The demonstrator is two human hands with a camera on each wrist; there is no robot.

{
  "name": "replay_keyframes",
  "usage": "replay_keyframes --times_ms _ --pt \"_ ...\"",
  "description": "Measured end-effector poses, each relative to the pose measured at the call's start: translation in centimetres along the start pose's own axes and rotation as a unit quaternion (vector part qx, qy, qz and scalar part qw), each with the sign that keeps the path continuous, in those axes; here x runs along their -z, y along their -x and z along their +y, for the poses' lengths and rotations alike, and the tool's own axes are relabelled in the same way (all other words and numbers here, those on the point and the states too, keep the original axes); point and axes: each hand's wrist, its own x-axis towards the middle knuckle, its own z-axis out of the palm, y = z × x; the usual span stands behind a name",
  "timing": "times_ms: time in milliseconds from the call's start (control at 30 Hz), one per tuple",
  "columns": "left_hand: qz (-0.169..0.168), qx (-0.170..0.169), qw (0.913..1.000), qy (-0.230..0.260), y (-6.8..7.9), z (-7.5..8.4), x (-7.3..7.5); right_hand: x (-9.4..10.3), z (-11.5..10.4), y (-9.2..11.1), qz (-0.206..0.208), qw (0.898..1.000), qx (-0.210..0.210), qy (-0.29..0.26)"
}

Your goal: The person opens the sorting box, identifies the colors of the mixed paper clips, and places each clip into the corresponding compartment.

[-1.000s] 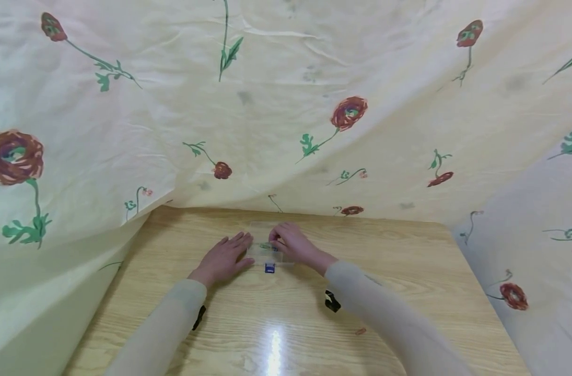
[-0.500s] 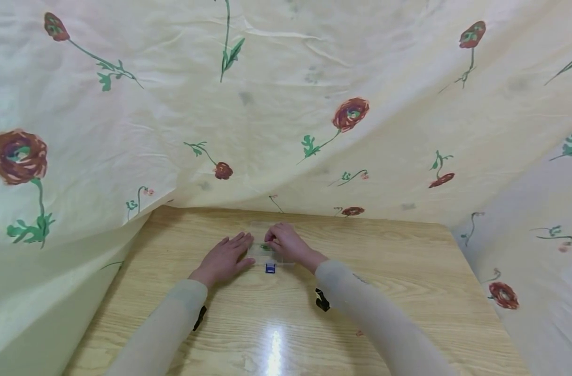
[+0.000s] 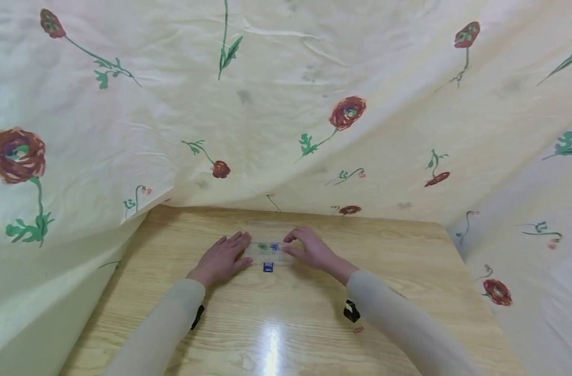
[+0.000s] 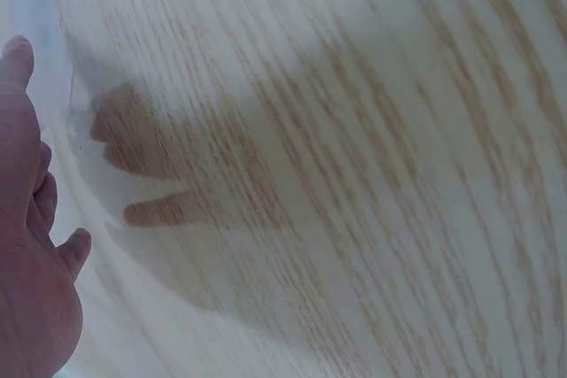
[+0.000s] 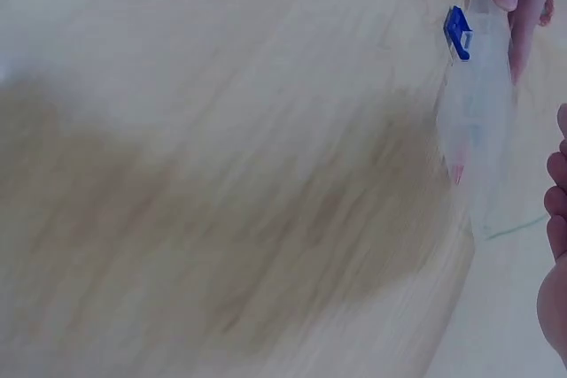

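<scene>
A clear plastic compartment box (image 3: 259, 257) lies near the table's back edge, its lid (image 3: 267, 227) raised behind it. A blue latch (image 3: 268, 267) is on the front side. Small green pieces (image 3: 263, 246) and small blue pieces (image 3: 275, 246) sit in neighbouring compartments; their kind is too small to tell. My left hand (image 3: 223, 257) rests at the box's left side, fingers stretched out. At the right side is my right hand (image 3: 313, 251), thumb and fingers parted, with nothing visible between them. A reddish piece (image 5: 457, 173) shows through the box wall in the right wrist view.
The wooden table (image 3: 248, 334) extends toward me and to both sides. A small reddish item (image 3: 358, 329) lies beside the right forearm. A flowered cloth (image 3: 267, 130) hangs behind the table and down its sides.
My right hand first moved left over the compartments, then pulled back right to the box's right side, its thumb and fingers parting. Blue pieces now show uncovered. The left hand stays put.
</scene>
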Motion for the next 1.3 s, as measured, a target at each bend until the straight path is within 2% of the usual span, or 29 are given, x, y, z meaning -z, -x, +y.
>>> replay_keyframes --times_ms 167,400,700,967,1300 --pt "-0.002 -0.002 1.0000 -0.004 0.0 -0.1 -0.1 1.4 0.4 3.1 0.026 0.999 0.028 0.008" --pt "0.002 -0.007 1.0000 -0.003 -0.1 0.0 -0.3 2.9 1.2 7.9 0.044 0.999 0.030 0.013" --pt "0.005 -0.008 0.9999 -0.011 -0.2 -0.2 -0.4 3.9 2.5 13.3 0.078 0.995 0.039 0.039" --pt "0.008 -0.011 0.9998 -0.016 -0.2 -0.5 -0.6 4.4 2.4 17.0 0.078 0.996 0.019 0.048" --pt "0.010 -0.015 0.9996 -0.023 -0.4 -0.5 -0.6 3.8 2.4 20.1 0.083 0.995 0.009 0.056"
